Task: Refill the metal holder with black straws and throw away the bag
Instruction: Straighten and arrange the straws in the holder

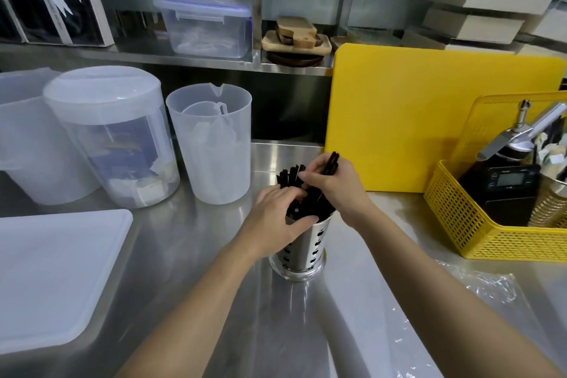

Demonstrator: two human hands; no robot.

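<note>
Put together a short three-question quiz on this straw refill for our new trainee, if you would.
1. True or false: the perforated stainless-steel holder lies on its side.
2. What does the right hand pinch? A: a few thin black straws. B: a metal spoon. C: a paper cup.
3. Fill in: the crumpled clear plastic bag, not yet thrown away, lies on the steel ____.
Key: 1 false, it stands upright; 2 A; 3 counter.
</note>
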